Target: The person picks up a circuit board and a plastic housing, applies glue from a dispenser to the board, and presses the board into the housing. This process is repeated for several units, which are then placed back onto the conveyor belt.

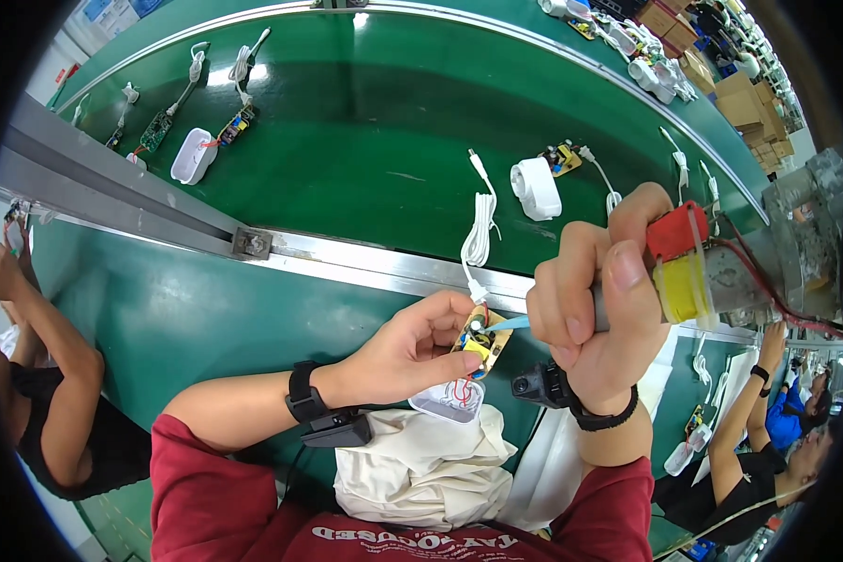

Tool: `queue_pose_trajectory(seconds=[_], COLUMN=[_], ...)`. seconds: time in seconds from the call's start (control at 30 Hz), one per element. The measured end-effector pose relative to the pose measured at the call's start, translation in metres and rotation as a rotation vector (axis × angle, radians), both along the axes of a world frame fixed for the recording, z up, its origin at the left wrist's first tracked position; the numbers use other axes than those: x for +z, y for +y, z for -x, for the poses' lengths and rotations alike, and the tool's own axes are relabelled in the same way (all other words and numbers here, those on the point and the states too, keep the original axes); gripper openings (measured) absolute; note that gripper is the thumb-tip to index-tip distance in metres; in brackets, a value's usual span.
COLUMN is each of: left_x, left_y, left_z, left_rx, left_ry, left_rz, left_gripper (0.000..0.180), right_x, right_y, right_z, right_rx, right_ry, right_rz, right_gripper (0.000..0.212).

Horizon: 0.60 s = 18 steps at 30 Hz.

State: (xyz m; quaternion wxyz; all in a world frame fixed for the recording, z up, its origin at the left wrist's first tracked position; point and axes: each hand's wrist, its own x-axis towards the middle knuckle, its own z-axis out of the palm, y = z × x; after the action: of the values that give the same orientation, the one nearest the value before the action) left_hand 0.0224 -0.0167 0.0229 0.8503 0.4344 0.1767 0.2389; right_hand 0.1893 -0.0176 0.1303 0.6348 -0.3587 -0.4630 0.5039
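In front of my chest my left hand (393, 351) is closed on the edge of a small circuit board (498, 345) with a yellow transformer and other parts. A white cord (479, 229) runs away from its far end. Red wires join its near end to a white plastic housing (431, 405). My right hand (604, 290) grips a glue dispenser (681, 286) with red and yellow parts on its body. The dispenser's blue tapered nozzle (512, 323) reaches over the board's components; whether its tip touches them I cannot tell.
Beyond a metal rail (347, 265) lies a green belt (375, 122) with corded boards and white housings. Cream cloth (421, 468) is bunched beneath my hands. A grey post (112, 178) slants at left. People work on both sides, one arm (749, 393) at right.
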Motion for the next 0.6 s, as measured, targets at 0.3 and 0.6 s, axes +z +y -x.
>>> queue_pose_trajectory(seconds=[0.3, 0.6], left_x=[-0.003, -0.0003], left_y=[-0.0004, -0.0006], left_z=[0.001, -0.0035], left_rx=[-0.016, -0.002], left_ry=[-0.001, -0.005], left_rz=[0.021, -0.002], left_gripper=[0.035, 0.037], right_x=[-0.0006, 0.0026], right_y=[0.0011, 0.0024], right_z=[0.0013, -0.0017], right_rx=[-0.025, -0.093], right_ry=[0.03, 0.036], right_rz=[0.013, 0.022], right_gripper=[0.024, 0.022])
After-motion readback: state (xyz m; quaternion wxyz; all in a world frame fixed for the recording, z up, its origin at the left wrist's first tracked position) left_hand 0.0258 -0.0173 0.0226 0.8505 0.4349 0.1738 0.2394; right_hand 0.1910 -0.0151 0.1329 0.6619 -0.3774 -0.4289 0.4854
